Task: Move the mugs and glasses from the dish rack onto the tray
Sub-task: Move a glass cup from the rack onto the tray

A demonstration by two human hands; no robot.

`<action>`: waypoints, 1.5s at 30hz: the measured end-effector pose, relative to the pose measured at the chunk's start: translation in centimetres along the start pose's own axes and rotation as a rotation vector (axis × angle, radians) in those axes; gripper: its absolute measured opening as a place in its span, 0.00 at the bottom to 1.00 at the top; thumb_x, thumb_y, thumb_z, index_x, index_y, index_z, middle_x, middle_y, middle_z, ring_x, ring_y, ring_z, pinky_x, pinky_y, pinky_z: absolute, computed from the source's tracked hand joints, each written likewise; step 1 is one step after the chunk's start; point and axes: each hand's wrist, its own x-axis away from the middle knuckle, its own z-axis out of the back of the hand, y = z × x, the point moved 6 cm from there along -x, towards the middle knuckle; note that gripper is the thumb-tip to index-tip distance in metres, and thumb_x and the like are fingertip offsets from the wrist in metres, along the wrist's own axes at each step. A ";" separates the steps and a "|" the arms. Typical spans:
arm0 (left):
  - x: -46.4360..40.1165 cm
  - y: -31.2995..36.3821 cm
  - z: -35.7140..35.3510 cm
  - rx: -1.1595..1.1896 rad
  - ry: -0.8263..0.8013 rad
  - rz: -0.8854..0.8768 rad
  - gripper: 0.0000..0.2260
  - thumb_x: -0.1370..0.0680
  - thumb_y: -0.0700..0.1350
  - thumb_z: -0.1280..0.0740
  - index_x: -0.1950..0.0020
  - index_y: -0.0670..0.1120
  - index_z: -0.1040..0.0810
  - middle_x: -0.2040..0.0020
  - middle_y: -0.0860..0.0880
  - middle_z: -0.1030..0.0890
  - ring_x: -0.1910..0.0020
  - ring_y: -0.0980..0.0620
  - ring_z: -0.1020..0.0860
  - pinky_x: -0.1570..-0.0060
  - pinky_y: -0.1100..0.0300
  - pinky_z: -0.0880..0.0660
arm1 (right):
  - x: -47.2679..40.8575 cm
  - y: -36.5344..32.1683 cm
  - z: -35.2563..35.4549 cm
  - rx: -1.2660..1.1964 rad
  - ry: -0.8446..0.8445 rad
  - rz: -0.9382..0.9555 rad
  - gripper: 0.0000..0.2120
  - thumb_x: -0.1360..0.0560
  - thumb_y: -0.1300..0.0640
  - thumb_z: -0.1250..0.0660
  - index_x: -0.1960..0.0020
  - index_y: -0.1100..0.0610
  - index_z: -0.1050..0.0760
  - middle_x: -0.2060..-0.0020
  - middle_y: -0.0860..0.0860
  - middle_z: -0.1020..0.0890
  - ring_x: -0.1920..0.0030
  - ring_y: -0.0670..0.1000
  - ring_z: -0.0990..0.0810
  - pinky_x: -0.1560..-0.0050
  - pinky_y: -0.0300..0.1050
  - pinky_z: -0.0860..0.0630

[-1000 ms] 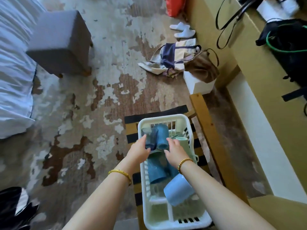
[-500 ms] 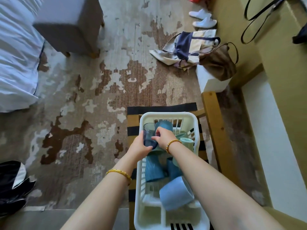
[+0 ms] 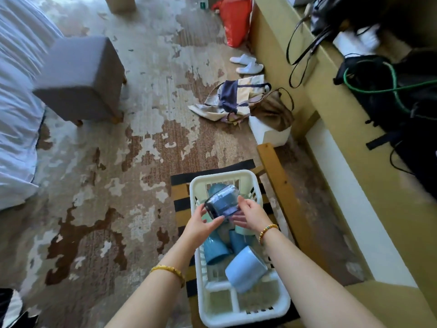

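Note:
A white plastic dish rack (image 3: 279,312) sits on a striped chair seat below me. Over its far half I hold a dark tinted glass (image 3: 222,203) on its side, lifted clear of the rack. My left hand (image 3: 201,224) cups it from below-left and my right hand (image 3: 251,213) grips its right end. In the rack lie a light blue mug (image 3: 246,268) near the front, darker blue cups (image 3: 215,250) in the middle, a blue cup (image 3: 214,189) at the far end and a pale green one, mostly hidden by my right hand. No tray is in view.
The wooden chair arm (image 3: 275,176) runs along the rack's right side. A grey stool (image 3: 80,79) stands at far left beside a white bed (image 3: 16,102). Bags (image 3: 238,98), white slippers (image 3: 247,63) and a white box (image 3: 268,133) lie on the patterned carpet. A yellow counter (image 3: 343,110) carries black bags.
Both hands closed on the dark glass at the rack's far left, lifted it out and tipped it onto its side. The camera view swung up and back.

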 end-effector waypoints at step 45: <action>44.8 5.1 -52.0 -0.664 -0.938 -0.858 0.31 0.36 0.48 0.22 0.37 0.49 0.31 0.44 0.50 0.26 0.43 0.51 0.26 0.44 0.59 0.28 | 52.1 32.6 32.6 -0.149 1.321 0.314 0.39 0.41 0.58 0.21 0.36 0.53 0.37 0.45 0.45 0.25 0.43 0.42 0.25 0.42 0.35 0.30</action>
